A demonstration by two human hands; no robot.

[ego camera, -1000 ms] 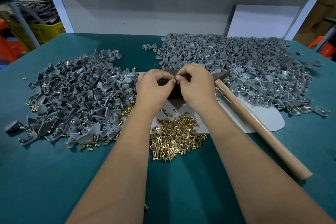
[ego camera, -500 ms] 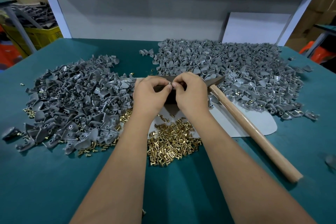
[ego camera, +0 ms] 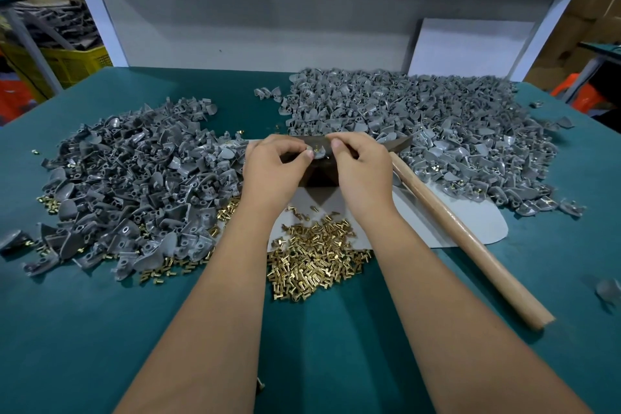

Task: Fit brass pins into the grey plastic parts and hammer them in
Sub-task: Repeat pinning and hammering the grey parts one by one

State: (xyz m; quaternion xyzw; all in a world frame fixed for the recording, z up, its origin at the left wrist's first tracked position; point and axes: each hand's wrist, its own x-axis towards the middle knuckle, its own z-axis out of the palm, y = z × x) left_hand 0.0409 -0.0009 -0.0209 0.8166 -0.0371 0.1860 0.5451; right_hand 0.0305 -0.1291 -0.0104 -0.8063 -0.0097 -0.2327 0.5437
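My left hand (ego camera: 274, 168) pinches a small grey plastic part (ego camera: 319, 152) over a dark block (ego camera: 319, 175) at the table's middle. A brass pin (ego camera: 317, 146) stands in that part. My right hand (ego camera: 361, 165) hovers just right of it with thumb and forefinger curled together; I cannot tell if they hold anything. A heap of loose brass pins (ego camera: 316, 255) lies below my wrists. A wooden-handled hammer (ego camera: 467, 239) lies to the right, its dark head behind my right hand.
A pile of grey parts (ego camera: 134, 178) covers the left of the green table (ego camera: 84, 329), a larger pile (ego camera: 420, 124) the back right. A pale mat (ego camera: 477, 225) lies under the hammer. A grey panel stands behind; a yellow crate (ego camera: 67, 64) is far left.
My fingertips have drawn slightly apart, so the grey part with its brass pin now shows between them. The view has tilted a little; the hammer has not moved.
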